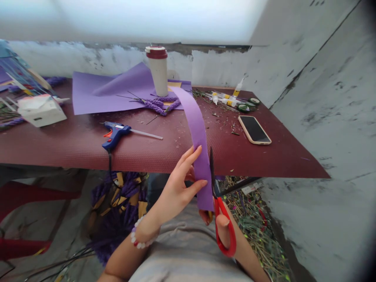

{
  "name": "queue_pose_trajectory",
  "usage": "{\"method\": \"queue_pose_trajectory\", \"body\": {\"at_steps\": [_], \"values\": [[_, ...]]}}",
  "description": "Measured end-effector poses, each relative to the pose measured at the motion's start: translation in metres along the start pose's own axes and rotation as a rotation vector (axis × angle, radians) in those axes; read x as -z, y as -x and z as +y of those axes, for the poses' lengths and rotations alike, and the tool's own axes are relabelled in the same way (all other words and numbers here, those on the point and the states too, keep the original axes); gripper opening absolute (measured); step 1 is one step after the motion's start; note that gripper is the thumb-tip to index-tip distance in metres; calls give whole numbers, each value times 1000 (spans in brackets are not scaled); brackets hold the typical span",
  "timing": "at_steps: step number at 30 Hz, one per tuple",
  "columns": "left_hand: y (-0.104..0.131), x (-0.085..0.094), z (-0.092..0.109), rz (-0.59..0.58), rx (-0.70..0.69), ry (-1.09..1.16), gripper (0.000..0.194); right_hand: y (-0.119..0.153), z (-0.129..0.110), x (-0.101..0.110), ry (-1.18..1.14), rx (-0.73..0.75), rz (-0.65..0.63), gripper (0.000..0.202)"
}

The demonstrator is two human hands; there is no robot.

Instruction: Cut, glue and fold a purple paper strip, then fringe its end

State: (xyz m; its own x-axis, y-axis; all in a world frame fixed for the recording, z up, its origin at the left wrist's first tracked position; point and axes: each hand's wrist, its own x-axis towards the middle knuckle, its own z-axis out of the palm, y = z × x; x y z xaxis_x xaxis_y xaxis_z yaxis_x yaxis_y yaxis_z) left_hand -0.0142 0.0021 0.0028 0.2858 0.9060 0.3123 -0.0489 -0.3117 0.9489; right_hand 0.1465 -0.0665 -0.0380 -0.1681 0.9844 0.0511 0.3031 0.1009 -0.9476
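Note:
A long strip of purple paper (197, 129) arches from beside the cup down over the table's front edge. My left hand (182, 180) pinches this strip near its lower end, fingers on its face and edge. In my right hand (223, 225) are red-handled scissors (227, 235), the thumb through one loop. Their dark blade points up along the strip's right edge. The strip's lower end hides most of my right fingers. A blue glue gun (114, 135) with a clear glue stick lies on the table to the left.
On the maroon table (176, 156) stand a white cup (160, 74) and a white box (41, 111). Purple sheets (102, 94), braided purple stems (160, 105), small bottles (230, 101) and a phone (255, 130) lie there too. Stem scraps (249, 223) cover the floor at right.

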Motion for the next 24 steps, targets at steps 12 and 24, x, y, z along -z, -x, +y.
{"method": "queue_pose_trajectory", "body": {"at_steps": [12, 24], "values": [[1, -2, -3, -2, -17, -19, 78, -3, 3, 0, -155, -60, -31, 83], [2, -4, -5, 23, 11, 18, 79, 1, 14, -5, -164, -78, -19, 82]]}}
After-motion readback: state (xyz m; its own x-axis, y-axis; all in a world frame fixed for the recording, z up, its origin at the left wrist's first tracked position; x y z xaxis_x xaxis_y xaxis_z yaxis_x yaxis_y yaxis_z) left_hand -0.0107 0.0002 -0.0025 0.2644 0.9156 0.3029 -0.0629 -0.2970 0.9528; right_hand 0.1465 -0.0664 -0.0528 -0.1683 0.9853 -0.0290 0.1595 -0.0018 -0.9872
